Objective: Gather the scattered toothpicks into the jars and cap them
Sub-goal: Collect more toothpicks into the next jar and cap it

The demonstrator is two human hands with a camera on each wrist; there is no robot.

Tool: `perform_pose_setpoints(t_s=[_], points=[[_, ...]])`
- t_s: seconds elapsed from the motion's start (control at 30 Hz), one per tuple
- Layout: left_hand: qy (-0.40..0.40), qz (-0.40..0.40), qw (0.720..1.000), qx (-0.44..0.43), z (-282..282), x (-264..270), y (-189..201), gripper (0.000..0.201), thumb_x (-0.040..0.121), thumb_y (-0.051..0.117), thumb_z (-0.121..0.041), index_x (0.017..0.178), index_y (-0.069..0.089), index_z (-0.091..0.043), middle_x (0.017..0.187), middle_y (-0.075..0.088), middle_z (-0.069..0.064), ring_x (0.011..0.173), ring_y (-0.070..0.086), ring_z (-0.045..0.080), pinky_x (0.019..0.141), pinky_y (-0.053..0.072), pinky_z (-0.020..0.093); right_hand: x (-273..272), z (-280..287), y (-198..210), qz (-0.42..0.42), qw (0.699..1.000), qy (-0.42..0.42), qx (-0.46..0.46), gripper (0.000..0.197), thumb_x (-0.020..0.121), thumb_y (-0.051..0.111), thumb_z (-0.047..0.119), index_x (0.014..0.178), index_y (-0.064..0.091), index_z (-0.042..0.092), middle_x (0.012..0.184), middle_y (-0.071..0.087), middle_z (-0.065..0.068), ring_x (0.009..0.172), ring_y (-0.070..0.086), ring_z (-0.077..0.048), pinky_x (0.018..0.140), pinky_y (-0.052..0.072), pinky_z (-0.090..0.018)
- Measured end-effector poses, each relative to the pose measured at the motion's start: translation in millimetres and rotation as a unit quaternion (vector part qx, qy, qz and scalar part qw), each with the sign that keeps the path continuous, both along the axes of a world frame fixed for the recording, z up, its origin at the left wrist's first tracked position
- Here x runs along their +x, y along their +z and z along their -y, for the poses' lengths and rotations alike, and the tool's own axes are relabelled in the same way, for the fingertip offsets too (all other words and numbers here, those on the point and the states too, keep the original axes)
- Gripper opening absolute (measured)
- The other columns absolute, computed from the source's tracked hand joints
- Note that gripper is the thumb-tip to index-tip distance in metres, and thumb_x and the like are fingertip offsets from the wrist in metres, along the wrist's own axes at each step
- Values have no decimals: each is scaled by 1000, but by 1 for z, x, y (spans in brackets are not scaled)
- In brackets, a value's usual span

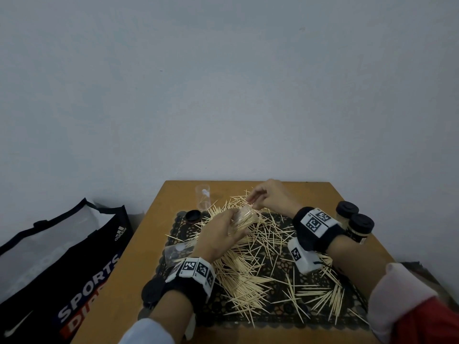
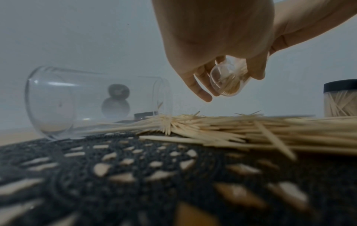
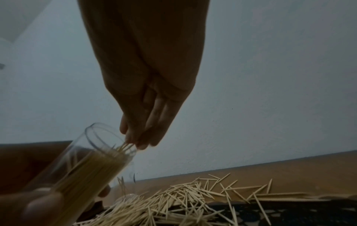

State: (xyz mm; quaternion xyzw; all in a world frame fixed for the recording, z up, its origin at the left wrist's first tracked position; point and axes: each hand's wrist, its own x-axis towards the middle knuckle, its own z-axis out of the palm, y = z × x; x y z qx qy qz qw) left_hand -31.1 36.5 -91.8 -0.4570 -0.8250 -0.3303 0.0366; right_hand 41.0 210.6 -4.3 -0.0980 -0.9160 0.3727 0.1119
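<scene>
My left hand (image 1: 232, 220) grips a clear jar (image 1: 244, 218), tilted with its mouth toward the far right and partly filled with toothpicks. The left wrist view shows the jar's base (image 2: 225, 82) from below. My right hand (image 1: 252, 203) pinches a few toothpicks at the jar mouth (image 3: 110, 142), its fingertips (image 3: 142, 146) just above the rim. Loose toothpicks (image 1: 260, 256) lie scattered over the black lace mat (image 1: 278, 311). An empty jar (image 1: 203, 200) stands upright at the back left. Another clear jar (image 2: 96, 100) lies on its side beside my left wrist.
Two filled jars with black caps (image 1: 347, 211) (image 1: 361, 227) stand at the right edge of the wooden table (image 1: 154, 234). A loose black cap (image 1: 193, 216) lies near the upright jar, another (image 1: 152, 291) under my left wrist. A sports bag (image 1: 62, 256) stands left of the table.
</scene>
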Motion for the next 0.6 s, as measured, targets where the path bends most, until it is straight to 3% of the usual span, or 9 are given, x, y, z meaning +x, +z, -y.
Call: perform_pose_setpoints(t_s=[0.07, 0.2, 0.3, 0.37, 0.47, 0.6], points=[[-1, -6, 1000, -1, 0, 0, 1, 63, 89, 58, -57, 136, 47, -17, 119, 61, -3, 101, 53, 10, 79, 39, 23, -1, 2, -2, -20, 1000, 6, 8, 19, 78, 71, -9, 92, 74, 2, 85, 73, -9, 70, 68, -7, 64, 54, -14], [3, -6, 1000, 6, 1, 2, 2, 59, 90, 59, -54, 134, 49, -16, 118, 61, -3, 101, 55, 10, 78, 37, 21, -3, 3, -5, -39, 999, 6, 9, 19, 75, 78, 1, 93, 75, 8, 85, 73, -1, 70, 67, -4, 61, 50, -13], [12, -7, 1000, 10, 1, 2, 3, 57, 91, 59, -52, 134, 49, -17, 118, 62, -3, 101, 55, 10, 78, 38, 21, -5, -2, -4, -25, 1000, -3, 10, 17, 84, 72, 12, 101, 72, 15, 96, 71, 3, 75, 62, 0, 62, 47, -12], [21, -4, 1000, 15, 2, 1, 3, 54, 91, 59, -50, 132, 50, -17, 116, 62, -3, 98, 56, 10, 77, 39, 21, -5, -5, -5, 14, 1000, 4, -6, 19, 90, 66, 17, 108, 69, 13, 101, 68, 0, 75, 61, -5, 60, 52, -17], [35, -12, 999, 22, 2, 1, 3, 49, 92, 59, -50, 127, 51, -17, 110, 62, -4, 94, 55, 10, 73, 37, 20, -2, -7, -10, 63, 997, 6, -36, 20, 90, 65, 11, 110, 67, 8, 97, 70, -8, 77, 68, -14, 62, 57, -21], [31, -14, 999, 13, 1, 2, 4, 49, 92, 60, -48, 128, 51, -16, 109, 61, -5, 93, 54, 9, 73, 35, 20, 1, -5, -15, 42, 996, -23, -74, 11, 85, 65, -6, 91, 70, 2, 82, 72, -14, 67, 70, -16, 60, 56, -19]])
